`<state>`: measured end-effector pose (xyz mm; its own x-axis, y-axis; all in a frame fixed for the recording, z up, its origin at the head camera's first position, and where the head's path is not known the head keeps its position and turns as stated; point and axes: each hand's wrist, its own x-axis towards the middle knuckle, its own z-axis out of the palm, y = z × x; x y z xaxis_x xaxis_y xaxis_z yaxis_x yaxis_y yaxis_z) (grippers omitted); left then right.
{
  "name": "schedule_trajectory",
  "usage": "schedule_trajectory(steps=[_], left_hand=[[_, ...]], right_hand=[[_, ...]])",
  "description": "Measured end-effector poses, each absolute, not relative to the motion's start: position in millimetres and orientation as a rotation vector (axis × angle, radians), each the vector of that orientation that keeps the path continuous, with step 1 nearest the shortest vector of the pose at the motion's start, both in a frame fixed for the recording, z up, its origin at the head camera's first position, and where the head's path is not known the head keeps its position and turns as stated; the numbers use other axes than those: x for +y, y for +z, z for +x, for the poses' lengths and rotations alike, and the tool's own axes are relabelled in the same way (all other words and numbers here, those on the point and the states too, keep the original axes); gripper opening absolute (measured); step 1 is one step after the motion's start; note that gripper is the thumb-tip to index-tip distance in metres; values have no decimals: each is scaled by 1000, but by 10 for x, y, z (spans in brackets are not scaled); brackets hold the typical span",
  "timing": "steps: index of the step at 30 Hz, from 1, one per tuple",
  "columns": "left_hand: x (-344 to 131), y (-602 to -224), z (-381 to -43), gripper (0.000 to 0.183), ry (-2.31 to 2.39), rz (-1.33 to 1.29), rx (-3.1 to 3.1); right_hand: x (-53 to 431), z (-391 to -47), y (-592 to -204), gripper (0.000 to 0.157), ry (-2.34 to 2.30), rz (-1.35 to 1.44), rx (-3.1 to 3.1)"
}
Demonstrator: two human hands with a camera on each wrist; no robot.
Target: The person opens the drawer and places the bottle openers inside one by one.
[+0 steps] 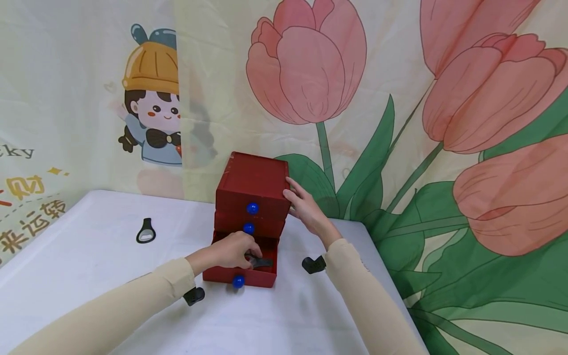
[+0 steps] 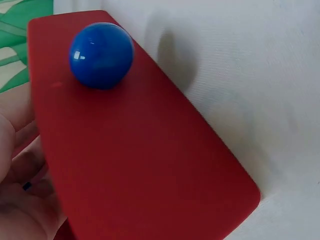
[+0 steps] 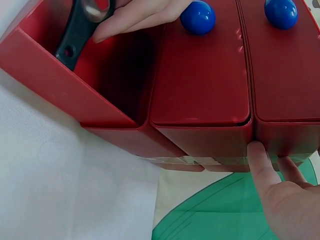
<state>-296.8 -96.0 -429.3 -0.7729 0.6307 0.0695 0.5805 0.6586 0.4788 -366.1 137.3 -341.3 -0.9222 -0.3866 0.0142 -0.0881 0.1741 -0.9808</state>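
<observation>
A red three-drawer cabinet (image 1: 255, 172) with blue round knobs stands on the white table. Its bottom drawer (image 1: 213, 274) is pulled out, while the upper two are closed. My left hand (image 1: 232, 249) reaches into that drawer, its fingers pinching a black-handled bottle opener (image 1: 263, 262). In the right wrist view the opener (image 3: 71, 42) tilts inside the drawer, partly covered by the fingers. My right hand (image 1: 308, 209) rests its fingers against the cabinet's right side, near the top. The left wrist view shows mostly the drawer front (image 2: 135, 150) and its blue knob (image 2: 101, 55).
Another black bottle opener (image 1: 146, 231) lies on the table left of the cabinet. A fabric backdrop with pink tulips (image 1: 310, 69) and a cartoon figure (image 1: 155, 118) hangs behind the table (image 1: 84, 256). The table's right edge runs beyond my right forearm.
</observation>
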Motion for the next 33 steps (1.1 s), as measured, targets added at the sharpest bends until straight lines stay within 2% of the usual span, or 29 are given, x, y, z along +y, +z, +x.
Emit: schedule_trajectory(steps=[13,22,33], left_hand=[[-1037,-4432,-3000,29,772,936,2740],[-1279,-4287,-2943,29,837,1003,2793],[-1737,-4070,-2870,35,937,914,2841]], right_hand=[[1340,-3648,-3410,61,-1818,-466,2202],[1363,-3669,-3418,61,-1823,-469,2200],[1361,-3667,-3425,61,-1823,-437,2221]])
